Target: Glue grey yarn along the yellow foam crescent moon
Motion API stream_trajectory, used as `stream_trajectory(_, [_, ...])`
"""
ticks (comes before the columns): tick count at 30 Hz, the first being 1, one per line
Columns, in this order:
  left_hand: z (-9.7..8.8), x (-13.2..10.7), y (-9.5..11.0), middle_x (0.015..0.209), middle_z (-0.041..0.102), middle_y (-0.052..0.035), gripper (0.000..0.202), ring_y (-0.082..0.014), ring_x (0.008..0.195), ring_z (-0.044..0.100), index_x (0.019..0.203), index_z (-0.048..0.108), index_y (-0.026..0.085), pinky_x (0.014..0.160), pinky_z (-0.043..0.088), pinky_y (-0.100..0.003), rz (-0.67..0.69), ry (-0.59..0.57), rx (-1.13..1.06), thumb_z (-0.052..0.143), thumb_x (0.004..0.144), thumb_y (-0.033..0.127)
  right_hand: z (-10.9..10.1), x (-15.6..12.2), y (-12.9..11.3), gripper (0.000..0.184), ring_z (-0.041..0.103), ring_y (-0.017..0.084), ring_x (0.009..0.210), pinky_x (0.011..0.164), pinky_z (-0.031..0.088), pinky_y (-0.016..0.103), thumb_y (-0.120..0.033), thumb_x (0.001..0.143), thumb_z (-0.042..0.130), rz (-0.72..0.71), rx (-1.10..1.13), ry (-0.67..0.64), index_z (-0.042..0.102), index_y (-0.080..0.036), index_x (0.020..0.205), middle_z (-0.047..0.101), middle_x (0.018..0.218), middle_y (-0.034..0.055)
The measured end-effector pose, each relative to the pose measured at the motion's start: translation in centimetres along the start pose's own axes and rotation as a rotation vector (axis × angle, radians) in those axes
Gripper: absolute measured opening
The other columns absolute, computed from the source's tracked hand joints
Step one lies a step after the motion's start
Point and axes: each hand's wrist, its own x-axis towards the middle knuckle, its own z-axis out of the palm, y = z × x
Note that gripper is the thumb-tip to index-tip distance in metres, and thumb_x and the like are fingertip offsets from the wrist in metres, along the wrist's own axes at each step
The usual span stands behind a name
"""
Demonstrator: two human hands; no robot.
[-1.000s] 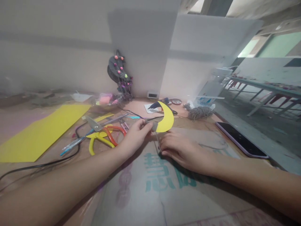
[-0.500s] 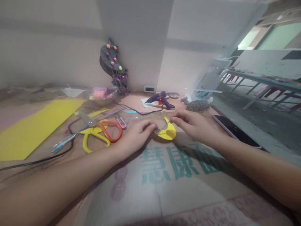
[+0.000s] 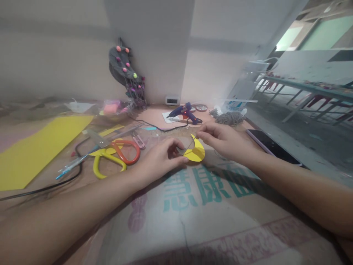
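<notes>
A yellow paper crescent (image 3: 199, 151) is held upright just above the sheet on the table. My left hand (image 3: 168, 154) grips its left end, thumb in front and fingers curled behind. A thin grey yarn strand (image 3: 190, 145) crosses the hollow of the crescent between the two hands. My right hand (image 3: 217, 138) pinches the strand's upper end between thumb and forefinger, beside the crescent's top tip. Where the strand ends at the left fingers cannot be made out.
Left lie scissors (image 3: 117, 152), pens (image 3: 73, 163) and yellow card (image 3: 49, 147). Behind are a blue glue gun (image 3: 183, 111) with its cord, a small clock (image 3: 172, 100), grey yarn (image 3: 229, 118) and a pompom-dotted crescent (image 3: 121, 64). A phone (image 3: 271, 145) rests right.
My left fingers have loosened and shifted, the thumb now lower on the crescent. My right hand stays pinched on the yarn. The whole view has moved slightly.
</notes>
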Motion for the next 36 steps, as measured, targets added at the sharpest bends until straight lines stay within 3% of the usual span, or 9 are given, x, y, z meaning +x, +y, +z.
stream_trajectory(7, [0.0,0.1,-0.2,0.086,0.063,-0.0007,0.030,-0.0161,0.077,0.059,0.093,0.059,0.020,0.068,0.046,-0.028,0.002,-0.012,-0.027,0.067,0.081,0.046,-0.6,0.3,0.2,0.021,0.060,0.017,0.074,0.066,0.043,0.027,-0.033,0.091,0.051,-0.036,-0.023,-0.019,0.064,-0.018,0.084,0.067,0.079,0.0027])
stream_trajectory(13, [0.0,-0.1,0.0,0.088,0.064,-0.0002,0.027,-0.0157,0.079,0.060,0.091,0.060,0.020,0.071,0.046,-0.028,0.017,-0.006,-0.032,0.068,0.081,0.044,-2.0,0.8,0.7,0.025,0.059,0.016,0.069,0.062,0.040,0.026,-0.038,0.090,0.052,-0.007,-0.128,-0.189,0.066,-0.019,0.081,0.068,0.075,0.0007])
stream_trajectory(19, [-0.1,-0.1,0.2,0.088,0.064,-0.0002,0.026,-0.0152,0.079,0.059,0.088,0.060,0.019,0.071,0.046,-0.028,0.033,0.003,-0.002,0.069,0.081,0.042,-3.2,1.5,2.6,0.024,0.064,0.018,0.080,0.070,0.044,0.029,-0.041,0.086,0.059,0.040,-0.103,-0.328,0.072,-0.022,0.089,0.072,0.088,0.0010])
stream_trajectory(23, [-0.1,-0.1,0.0,0.087,0.063,0.0012,0.025,-0.0140,0.079,0.058,0.088,0.060,0.020,0.072,0.045,-0.028,0.054,0.003,0.008,0.069,0.081,0.041,-3.7,2.2,4.3,0.026,0.065,0.020,0.085,0.075,0.044,0.030,-0.044,0.083,0.060,0.034,-0.035,-0.319,0.074,-0.023,0.088,0.073,0.092,0.0016])
stream_trajectory(27, [-0.2,-0.3,-0.1,0.087,0.062,0.0020,0.023,-0.0129,0.081,0.058,0.091,0.061,0.020,0.074,0.045,-0.027,0.070,-0.028,-0.018,0.069,0.082,0.040,-4.2,2.8,6.8,0.026,0.062,0.019,0.076,0.067,0.042,0.028,-0.046,0.079,0.063,0.130,-0.113,-0.336,0.073,-0.022,0.080,0.071,0.078,0.0013])
stream_trajectory(31, [-0.1,-0.5,0.2,0.089,0.062,0.0015,0.023,-0.0128,0.083,0.059,0.091,0.061,0.019,0.076,0.046,-0.026,0.090,-0.052,-0.036,0.070,0.081,0.038,-4.0,2.8,8.5,0.025,0.061,0.018,0.074,0.065,0.040,0.027,-0.045,0.079,0.064,0.206,-0.148,-0.341,0.071,-0.021,0.078,0.070,0.077,0.0003])
stream_trajectory(33, [-0.1,-0.5,0.3,0.088,0.063,0.0012,0.023,-0.0129,0.083,0.059,0.091,0.061,0.019,0.077,0.046,-0.026,0.083,-0.073,-0.044,0.071,0.081,0.037,-3.7,2.7,8.4,0.026,0.059,0.017,0.071,0.063,0.039,0.027,-0.045,0.080,0.062,0.245,-0.113,-0.299,0.070,-0.020,0.079,0.068,0.075,0.0003])
stream_trajectory(36, [-0.1,-0.5,0.6,0.087,0.063,0.0012,0.024,-0.0129,0.082,0.059,0.090,0.061,0.018,0.075,0.047,-0.026,0.060,-0.105,-0.065,0.072,0.080,0.037,-3.0,2.5,7.6,0.027,0.055,0.015,0.065,0.061,0.038,0.027,-0.045,0.080,0.062,0.293,-0.062,-0.138,0.069,-0.019,0.081,0.066,0.072,0.0010])
